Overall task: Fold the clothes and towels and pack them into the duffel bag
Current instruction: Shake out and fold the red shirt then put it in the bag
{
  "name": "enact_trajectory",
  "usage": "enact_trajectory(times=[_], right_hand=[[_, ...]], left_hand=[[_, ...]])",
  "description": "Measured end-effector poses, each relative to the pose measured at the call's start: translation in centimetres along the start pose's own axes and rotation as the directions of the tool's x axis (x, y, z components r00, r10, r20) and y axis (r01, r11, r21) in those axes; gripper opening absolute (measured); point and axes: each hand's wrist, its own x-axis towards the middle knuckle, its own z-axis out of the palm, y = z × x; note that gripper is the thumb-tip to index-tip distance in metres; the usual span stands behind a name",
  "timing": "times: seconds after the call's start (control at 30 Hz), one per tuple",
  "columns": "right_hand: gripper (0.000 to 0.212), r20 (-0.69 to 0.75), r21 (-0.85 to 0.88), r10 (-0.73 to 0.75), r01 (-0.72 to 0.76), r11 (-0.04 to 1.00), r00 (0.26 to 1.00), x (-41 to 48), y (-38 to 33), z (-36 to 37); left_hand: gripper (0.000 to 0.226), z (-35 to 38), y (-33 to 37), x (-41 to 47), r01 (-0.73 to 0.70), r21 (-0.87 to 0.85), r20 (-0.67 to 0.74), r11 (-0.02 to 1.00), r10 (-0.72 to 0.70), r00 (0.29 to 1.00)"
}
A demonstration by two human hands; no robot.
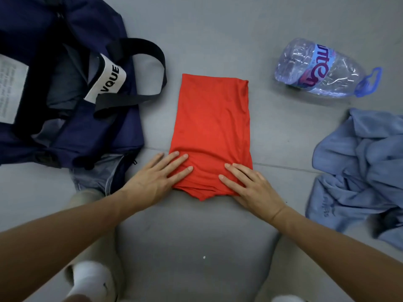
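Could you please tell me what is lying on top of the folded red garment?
Only the two hands: the left hand and right hand press flat on the near end of the red garment. The cloth beneath their fingers is hidden.

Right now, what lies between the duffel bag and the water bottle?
The folded red garment, left hand and right hand flat on its near end; head view.

light: soft, even, dim | shadows: faint | edges: wide-angle bending | focus: slightly soft
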Motion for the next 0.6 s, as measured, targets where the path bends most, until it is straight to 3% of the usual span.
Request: enact_trajectory(times=[0.17,0.27,0.37,0.5,0.6], right_hand=[[0.051,-0.106,-0.045,-0.038,0.033,0.998,0.994,1.5,0.1,-0.3],[0.037,-0.135,-0.034,-0.023,0.019,0.999,0.991,2.5,-0.2,-0.8],[0.035,-0.119,0.083,0.105,-0.096,0.992,0.987,3.3,-0.8,-1.6],[0.031,-0.042,0.247,0.207,-0.191,0.95,0.977,3.1,-1.5,-2.6],[0.032,0.0,0.312,0.239,-0.227,0.922,0.971,2.4,-2.0,-3.1]], left_hand=[[0.061,-1.1,0.5,0.6,-0.129,0.019,-0.106,0.991,0.13,0.986],[0.063,-0.7,0.8,1.1,-0.08,-0.052,-0.079,0.995,0.075,0.994],[0.069,-1.0,1.2,1.3,-0.008,-0.107,-0.073,0.994,0.0,0.997],[0.042,-1.9,1.9,1.9,0.047,-0.165,-0.152,0.985,-0.072,0.986],[0.035,-2.3,1.7,2.3,0.052,-0.241,-0.168,0.969,-0.094,0.981]])
